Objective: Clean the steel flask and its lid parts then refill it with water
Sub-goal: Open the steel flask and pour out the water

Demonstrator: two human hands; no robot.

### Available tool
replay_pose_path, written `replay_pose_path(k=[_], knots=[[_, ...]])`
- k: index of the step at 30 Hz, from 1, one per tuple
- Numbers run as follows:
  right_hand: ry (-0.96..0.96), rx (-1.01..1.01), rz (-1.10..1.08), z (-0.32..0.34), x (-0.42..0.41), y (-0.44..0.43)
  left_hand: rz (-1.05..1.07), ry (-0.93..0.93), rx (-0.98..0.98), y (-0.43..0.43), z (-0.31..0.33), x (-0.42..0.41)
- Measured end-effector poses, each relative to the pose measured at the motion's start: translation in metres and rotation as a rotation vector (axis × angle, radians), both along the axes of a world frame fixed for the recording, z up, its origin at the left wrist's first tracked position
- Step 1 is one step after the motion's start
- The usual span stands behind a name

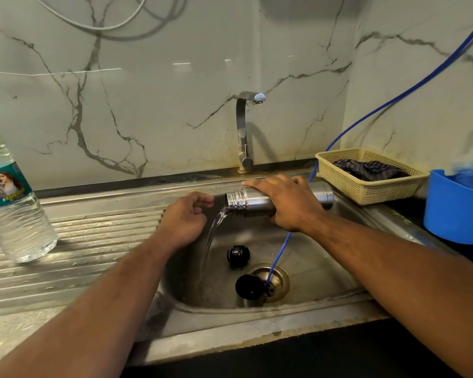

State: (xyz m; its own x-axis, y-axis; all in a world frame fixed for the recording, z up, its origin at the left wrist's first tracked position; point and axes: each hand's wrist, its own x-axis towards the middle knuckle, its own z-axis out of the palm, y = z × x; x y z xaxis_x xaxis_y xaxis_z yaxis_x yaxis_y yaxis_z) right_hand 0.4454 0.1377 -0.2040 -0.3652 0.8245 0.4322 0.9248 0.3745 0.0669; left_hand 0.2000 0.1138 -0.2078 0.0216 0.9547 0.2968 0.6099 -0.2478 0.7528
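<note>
**Now the steel flask is being emptied over the sink**

Right now the right hand (290, 203) is holding the steel flask (257, 201) on its side above the sink (298, 309). The fingers (260, 184) are wrapping over the top of the body and closing on it, and the thumb is going underneath. The open threaded mouth is pointing to the left and slightly down, and a stream of water (212, 236) is pouring out of it and falling to the sink floor.

The left hand (185, 219) is hanging just beside the flask mouth, close to the stream. Its fingers are curling loosely inward and are gripping nothing.

Two black lid parts are lying in the basin. The smaller black stopper (238, 256) is resting near the middle, and the bigger cap (250, 289) is lying next to the brass drain (277, 281), touching its rim. A thin blue tube (388, 105) is running down from the upper right, passing behind the flask and ending at the drain.

Behind the sink a steel tap (243, 132) is standing, and no water is coming from it. On the ribbed drainboard at left a plastic water bottle (11, 203) is standing. At right, a cream basket (372, 189) is holding a dark cloth (366, 169), and a blue tub (453, 211) is sitting beside it on the table.
</note>
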Motion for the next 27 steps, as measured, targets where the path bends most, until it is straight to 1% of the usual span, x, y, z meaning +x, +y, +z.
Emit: replay_pose_path(k=[8,27], knots=[[-0.002,0.007,-0.016,0.0,0.0026,0.0021,0.0,0.042,-0.013,0.0022,-0.0022,-0.0014],[0.001,0.009,-0.017,0.0037,0.005,-0.0013,0.014,0.029,-0.017,-0.0018,0.0012,-0.0017]])
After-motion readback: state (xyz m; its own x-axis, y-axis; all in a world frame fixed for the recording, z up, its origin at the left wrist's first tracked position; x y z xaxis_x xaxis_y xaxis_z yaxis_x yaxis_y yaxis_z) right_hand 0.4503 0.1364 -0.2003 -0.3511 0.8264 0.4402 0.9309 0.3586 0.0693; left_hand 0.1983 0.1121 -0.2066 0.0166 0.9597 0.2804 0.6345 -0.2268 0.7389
